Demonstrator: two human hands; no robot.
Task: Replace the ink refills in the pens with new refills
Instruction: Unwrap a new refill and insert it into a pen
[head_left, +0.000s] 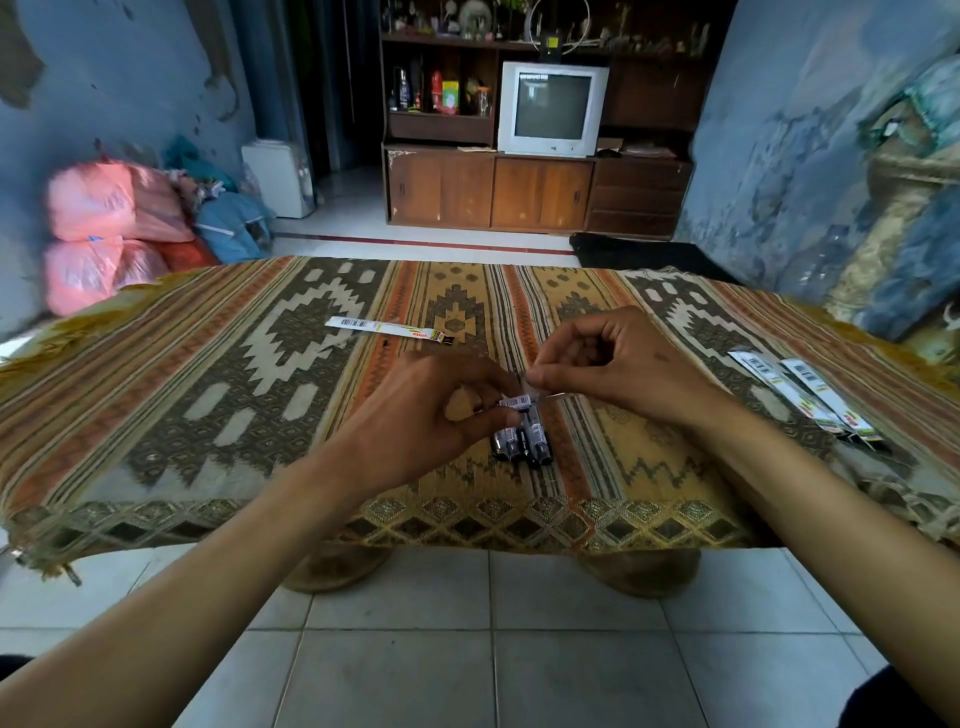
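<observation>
Left hand (457, 400) grips black pen barrel (519, 402); right hand (618, 358) pinches thin refill (550, 397). Three black pens (522, 441) on woven patterned cloth (208, 395). Flat refill packets (810, 397) right, one packet (389, 329) farther back.

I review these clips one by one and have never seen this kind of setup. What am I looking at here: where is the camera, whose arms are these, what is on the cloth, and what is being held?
There is no machine here. The single picture comes from a wide-angle camera on a person's head, looking forward and down, so the two bare arms are the wearer's own. A patterned woven cloth covers the low table. The left hand grips a bundle of dark pens with white labels. The right hand pinches something thin just above the bundle; it is too small to name. On the cloth lie one long white refill packet beyond the hands and a few similar refill packets at the right.
</observation>
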